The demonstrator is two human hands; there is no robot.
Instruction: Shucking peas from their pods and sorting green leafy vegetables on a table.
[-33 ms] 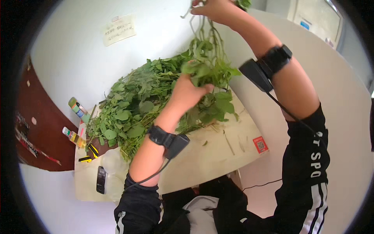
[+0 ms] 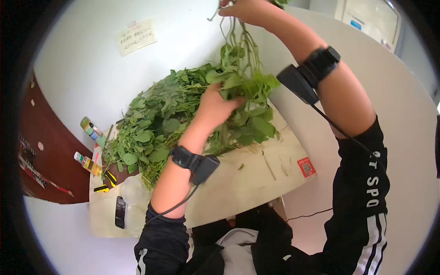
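Observation:
My right hand (image 2: 245, 10), raised at the top edge, is closed on the upper ends of a bunch of long leafy green stems (image 2: 247, 50). The stems hang down from it, leaves lowest. Lower down, my left hand (image 2: 215, 104) is curved around the hanging leaves, its thumb pointing right; leaves hide most of its fingers. Beside and behind it, a large heap of cut leafy greens (image 2: 151, 119) lies on the pale table (image 2: 238, 188). Black straps with small black devices sit on both forearms.
At the table's left end are a green-capped bottle (image 2: 91, 130), a small bottle of yellow liquid (image 2: 89, 164), a yellow-and-black cutter (image 2: 110, 178), a black phone (image 2: 120, 212) and clear plastic (image 2: 133, 190). A red printed square (image 2: 306, 167) marks the right corner. White walls stand close behind and right.
My left hand has shifted slightly left and up, and the hanging leaves have swung a little left. My right hand stays closed on the stems, slightly farther left.

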